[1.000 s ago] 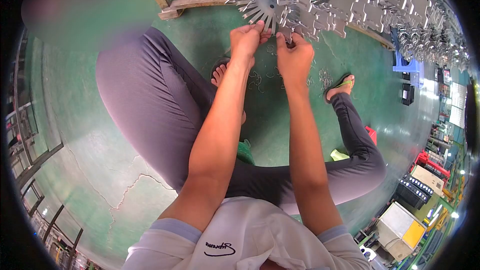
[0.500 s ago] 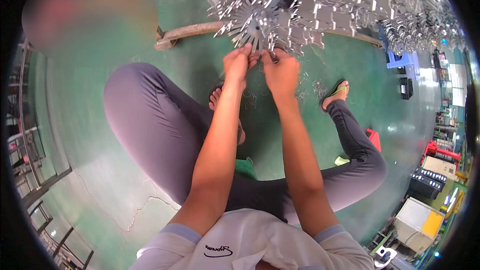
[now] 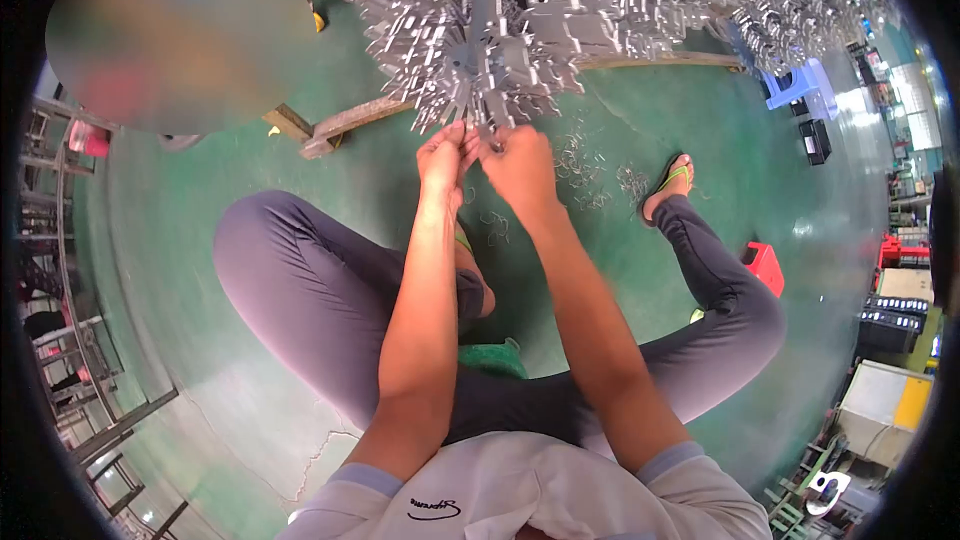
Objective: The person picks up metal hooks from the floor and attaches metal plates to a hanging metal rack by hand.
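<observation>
A large rack of shiny metal parts (image 3: pixel 560 0) fills the top of the head view, its thin pieces fanning out toward me. At its lower edge my left hand (image 3: pixel 443 158) is closed, fingertips pinching the end of one thin metal piece. Close beside it, my right hand (image 3: pixel 524 172) is closed too, with its thumb and forefinger at the same edge. A small dark thing shows at the right fingertips, but I cannot make out what it is. The fingertips of both hands nearly touch.
Wire-like metal scraps (image 3: pixel 583 170) lie on the green floor (image 3: pixel 330 165) under the rack. Wooden beams (image 3: pixel 360 123) support it. A red stool (image 3: pixel 765 268) stands beyond my right knee, and a blue stool (image 3: pixel 800 90) at upper right. Something green (image 3: pixel 492 358) is beneath me.
The view has shifted, so the rack sits further left. Both hands are slightly lower and further left in view, still closed at the rack's edge. The right wrist has turned a little.
</observation>
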The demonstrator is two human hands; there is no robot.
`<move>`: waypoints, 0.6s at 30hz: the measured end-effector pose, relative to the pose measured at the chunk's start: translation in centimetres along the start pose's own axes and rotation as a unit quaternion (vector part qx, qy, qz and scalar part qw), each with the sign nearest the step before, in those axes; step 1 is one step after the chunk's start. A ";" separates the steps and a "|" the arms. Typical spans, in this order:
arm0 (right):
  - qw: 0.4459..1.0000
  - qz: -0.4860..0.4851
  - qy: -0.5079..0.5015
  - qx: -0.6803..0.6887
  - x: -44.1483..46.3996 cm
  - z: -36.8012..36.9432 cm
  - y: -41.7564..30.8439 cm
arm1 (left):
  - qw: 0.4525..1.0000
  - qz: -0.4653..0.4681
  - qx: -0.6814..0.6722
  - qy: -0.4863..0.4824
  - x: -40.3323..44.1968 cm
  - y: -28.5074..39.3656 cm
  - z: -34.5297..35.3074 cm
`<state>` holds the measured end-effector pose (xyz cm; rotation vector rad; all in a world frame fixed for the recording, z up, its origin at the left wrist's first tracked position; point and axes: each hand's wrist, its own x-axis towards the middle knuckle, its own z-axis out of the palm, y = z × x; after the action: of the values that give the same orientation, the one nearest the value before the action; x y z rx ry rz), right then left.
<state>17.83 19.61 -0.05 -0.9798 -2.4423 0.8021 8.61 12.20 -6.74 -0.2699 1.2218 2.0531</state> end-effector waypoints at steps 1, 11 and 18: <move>1.000 0.024 -0.019 0.002 -0.6 -0.7 -0.7 | 1.000 0.002 -0.004 -0.013 0.5 -0.4 -0.4; 0.988 0.118 -0.094 0.008 -3.5 -4.5 -2.3 | 0.930 -0.085 0.329 -0.141 -6.6 2.7 0.1; 0.968 0.137 -0.148 0.147 -3.1 -4.4 -0.8 | 0.894 -0.101 0.387 -0.201 -6.4 4.9 -2.3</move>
<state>21.92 18.50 3.40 -1.1643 -2.3520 1.4522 9.54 5.81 -1.37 0.3764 1.5433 1.2215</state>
